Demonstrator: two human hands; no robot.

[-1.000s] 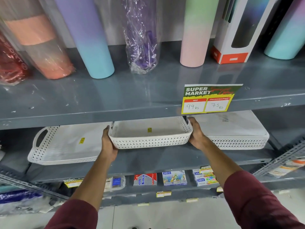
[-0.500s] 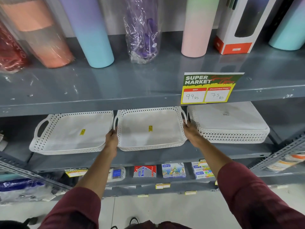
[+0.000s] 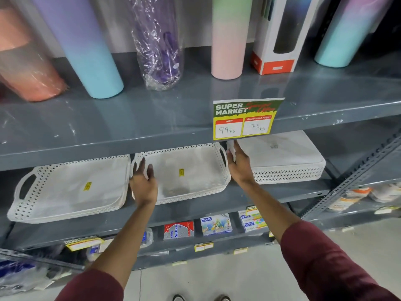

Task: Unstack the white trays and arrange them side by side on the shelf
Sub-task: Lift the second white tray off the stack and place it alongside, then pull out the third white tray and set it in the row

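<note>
Two white perforated trays lie face up side by side on the middle grey shelf (image 3: 271, 192): the left tray (image 3: 65, 192) and the middle tray (image 3: 195, 177), each with a yellow sticker. At the right sits a stack of upside-down white trays (image 3: 282, 161). My left hand (image 3: 143, 183) hovers with fingers spread over the middle tray's left handle and holds nothing. My right hand (image 3: 238, 164) is open between the middle tray's right handle and the stack, its fingers against the stack's left end.
A yellow and green price sign (image 3: 247, 118) hangs from the upper shelf edge just above my right hand. Tall tumblers and a boxed bottle (image 3: 280, 33) stand on the upper shelf. Small stationery boxes (image 3: 216, 224) line the lower shelf. A slanted metal brace (image 3: 358, 172) runs at right.
The middle tray has been set down on the shelf beside the left tray. Both hands have let go of its ends and opened; the right one moved toward the stack.
</note>
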